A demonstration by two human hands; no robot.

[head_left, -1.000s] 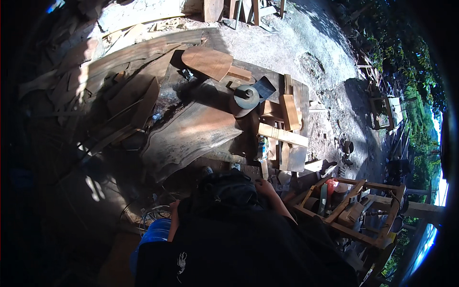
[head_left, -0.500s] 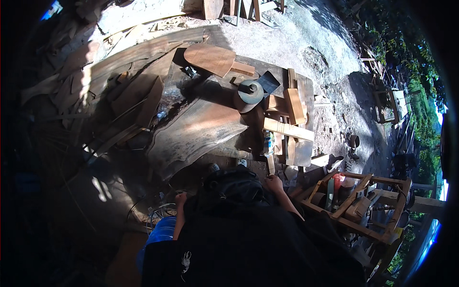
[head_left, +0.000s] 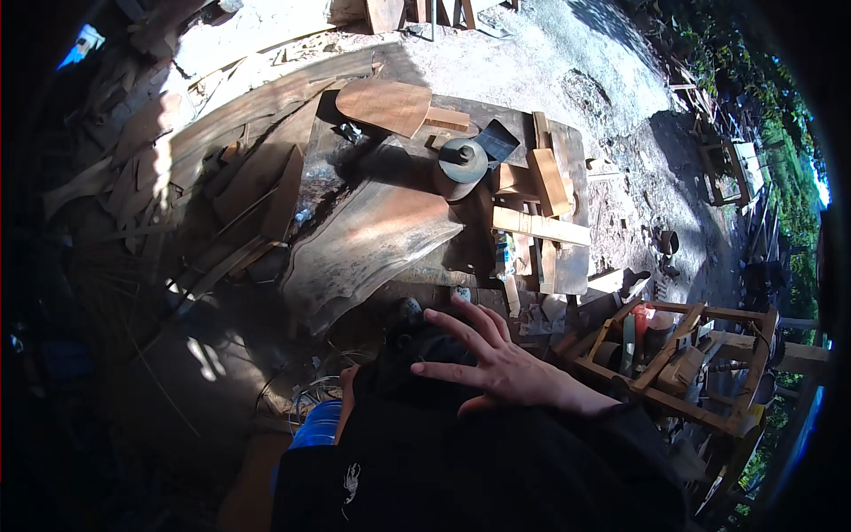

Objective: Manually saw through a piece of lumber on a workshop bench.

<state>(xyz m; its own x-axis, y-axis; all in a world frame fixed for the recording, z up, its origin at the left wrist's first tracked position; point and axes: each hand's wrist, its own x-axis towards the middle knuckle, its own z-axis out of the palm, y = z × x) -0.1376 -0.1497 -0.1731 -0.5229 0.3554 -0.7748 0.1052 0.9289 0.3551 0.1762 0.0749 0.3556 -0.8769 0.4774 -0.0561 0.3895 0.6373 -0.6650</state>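
My right hand [head_left: 496, 362] reaches across in front of my body, fingers spread and holding nothing. It hovers over or rests on the black clothing [head_left: 425, 417]; I cannot tell which. At my left side, my left hand [head_left: 347, 383] shows only in part, its fingers hidden. Beside it is a blue plastic container [head_left: 319, 426]. Ahead stands a worn wooden worktable [head_left: 417, 235]. On it sit a round metal object with a knob [head_left: 463, 164], a rounded wooden board [head_left: 383, 105], a pale wooden strip [head_left: 541, 225] and several wood blocks [head_left: 551, 182].
To the right lies a wooden frame [head_left: 683, 359] with assorted items in and around it. Wood scraps and curved boards [head_left: 257, 191] pile up on the left. Sunlit rough ground [head_left: 532, 66] stretches beyond the table, with a small wooden stool [head_left: 722, 173] at far right.
My right hand has swung up and left from beside my right hip to in front of my body, its fingers spreading. My left hand has slipped further behind the black clothing. The view has shifted slightly.
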